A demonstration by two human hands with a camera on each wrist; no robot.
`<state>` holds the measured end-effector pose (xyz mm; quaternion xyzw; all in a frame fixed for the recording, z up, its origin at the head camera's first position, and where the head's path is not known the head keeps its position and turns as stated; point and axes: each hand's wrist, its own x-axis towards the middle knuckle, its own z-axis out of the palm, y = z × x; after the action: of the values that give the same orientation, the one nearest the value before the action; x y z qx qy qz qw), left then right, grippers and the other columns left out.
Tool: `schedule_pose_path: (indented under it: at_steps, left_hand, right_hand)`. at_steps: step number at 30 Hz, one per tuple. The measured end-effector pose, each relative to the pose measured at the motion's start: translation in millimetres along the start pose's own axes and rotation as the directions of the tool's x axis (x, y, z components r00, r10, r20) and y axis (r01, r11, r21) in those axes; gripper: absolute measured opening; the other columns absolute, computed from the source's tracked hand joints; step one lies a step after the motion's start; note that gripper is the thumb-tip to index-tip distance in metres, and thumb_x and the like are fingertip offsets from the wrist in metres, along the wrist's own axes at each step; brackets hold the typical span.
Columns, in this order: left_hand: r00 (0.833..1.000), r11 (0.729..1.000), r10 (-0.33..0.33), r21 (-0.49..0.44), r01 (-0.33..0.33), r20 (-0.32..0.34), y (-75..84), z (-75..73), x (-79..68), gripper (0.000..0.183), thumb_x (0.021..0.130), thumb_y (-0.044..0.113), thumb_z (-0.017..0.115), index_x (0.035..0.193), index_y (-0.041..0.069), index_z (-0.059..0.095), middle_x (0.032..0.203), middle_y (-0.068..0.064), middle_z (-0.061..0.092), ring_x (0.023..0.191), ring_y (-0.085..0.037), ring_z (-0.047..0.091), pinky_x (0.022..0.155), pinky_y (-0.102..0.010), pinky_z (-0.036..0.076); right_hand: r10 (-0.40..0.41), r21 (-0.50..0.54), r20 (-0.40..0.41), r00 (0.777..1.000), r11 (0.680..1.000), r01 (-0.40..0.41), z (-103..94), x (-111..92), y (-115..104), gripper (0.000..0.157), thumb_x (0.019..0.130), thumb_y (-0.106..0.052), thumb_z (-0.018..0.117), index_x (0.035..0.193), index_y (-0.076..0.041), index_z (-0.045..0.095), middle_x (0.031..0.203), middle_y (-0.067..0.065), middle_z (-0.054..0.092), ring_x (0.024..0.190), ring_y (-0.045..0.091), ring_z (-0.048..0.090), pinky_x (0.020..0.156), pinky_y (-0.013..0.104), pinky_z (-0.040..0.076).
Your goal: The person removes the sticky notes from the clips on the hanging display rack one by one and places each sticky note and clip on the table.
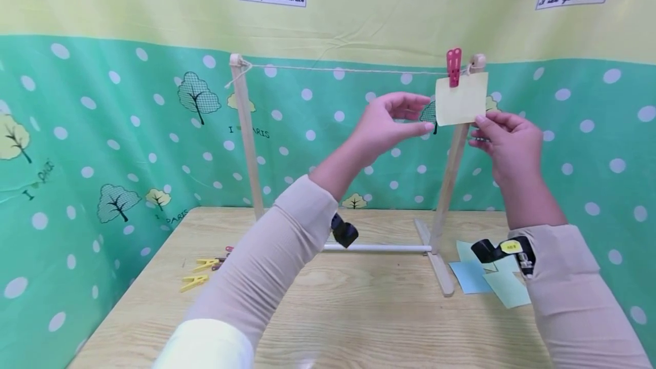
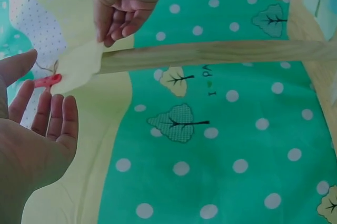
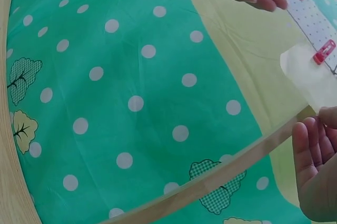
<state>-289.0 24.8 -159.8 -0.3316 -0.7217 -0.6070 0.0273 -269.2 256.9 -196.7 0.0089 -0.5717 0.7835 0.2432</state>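
A pale yellow sticky note hangs near the right end of a string, held at its top by a pink clothespin. My right hand pinches the note's lower right corner between thumb and fingers. Just left of the note, my left hand is spread with thumb and fingers apart and nothing between them. In the left wrist view, the left hand lies close to the clothespin. The right wrist view shows the right hand at the note's bottom edge.
The string spans two wooden posts, joined low down by a white rod. Blue and pale green notes lie on the table right of the frame's foot. Several clothespins, including yellow ones, lie at left, partly behind my left sleeve.
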Motion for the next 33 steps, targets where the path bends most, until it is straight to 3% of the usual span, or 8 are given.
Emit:
schedule_pose_path:
  at_steps: [4, 8, 17, 23, 33]
  left_hand:
    - [0.999, 0.999, 0.010, -0.031, -0.011, -0.044, 11.1, 4.4, 14.5, 0.045, 0.083, 0.013, 0.079, 0.125, 0.013, 0.064, 0.112, 0.004, 0.064, 0.100, -0.005, 0.060, 0.083, -0.015, 0.052]
    - [0.996, 1.000, 0.018, -0.005, -0.019, -0.090, 21.7, 6.7, 25.5, 0.047, 0.083, 0.014, 0.080, 0.128, 0.015, 0.063, 0.116, 0.004, 0.063, 0.104, -0.005, 0.060, 0.082, -0.013, 0.051]
    - [0.986, 1.000, -0.024, 0.001, 0.024, -0.166, 35.0, 19.3, 43.8, 0.050, 0.084, 0.014, 0.079, 0.130, 0.020, 0.062, 0.115, 0.012, 0.062, 0.102, 0.003, 0.058, 0.076, -0.012, 0.052]
    - [0.982, 0.999, -0.048, -0.015, 0.046, -0.181, 38.7, 24.7, 54.9, 0.050, 0.083, 0.012, 0.079, 0.130, 0.020, 0.062, 0.119, 0.010, 0.062, 0.104, 0.000, 0.061, 0.076, -0.010, 0.051]
    - [0.975, 0.991, -0.136, -0.029, 0.133, -0.175, 37.8, 30.8, 65.9, 0.056, 0.086, 0.012, 0.076, 0.137, 0.026, 0.057, 0.131, 0.009, 0.059, 0.099, 0.002, 0.062, 0.077, -0.012, 0.052]
  right_hand:
    - [-0.001, 0.013, -0.019, 1.000, 1.000, 0.001, 1.3, 2.9, -0.5, 0.037, 0.071, -0.021, 0.085, 0.102, -0.006, 0.072, 0.094, 0.006, 0.068, 0.070, 0.015, 0.068, 0.065, 0.023, 0.059]
    - [-0.022, 0.010, -0.026, 0.999, 1.000, 0.022, 3.6, 4.9, -0.6, 0.037, 0.072, -0.020, 0.085, 0.102, -0.005, 0.071, 0.094, 0.005, 0.066, 0.069, 0.015, 0.066, 0.063, 0.022, 0.058]
    - [-0.099, -0.050, -0.049, 0.994, 0.994, 0.096, 3.4, 6.7, 2.4, 0.035, 0.074, -0.020, 0.084, 0.102, -0.004, 0.072, 0.091, 0.004, 0.065, 0.068, 0.014, 0.064, 0.060, 0.019, 0.057]
    - [-0.128, -0.107, -0.049, 0.991, 0.987, 0.122, 4.0, 8.4, 5.3, 0.033, 0.076, -0.022, 0.082, 0.101, -0.004, 0.071, 0.089, 0.003, 0.064, 0.068, 0.012, 0.061, 0.059, 0.016, 0.055]
    - [-0.160, -0.118, -0.059, 0.985, 0.981, 0.152, 5.2, 8.7, 8.1, 0.028, 0.075, -0.022, 0.083, 0.095, -0.006, 0.072, 0.085, 0.003, 0.063, 0.065, 0.012, 0.058, 0.056, 0.015, 0.053]
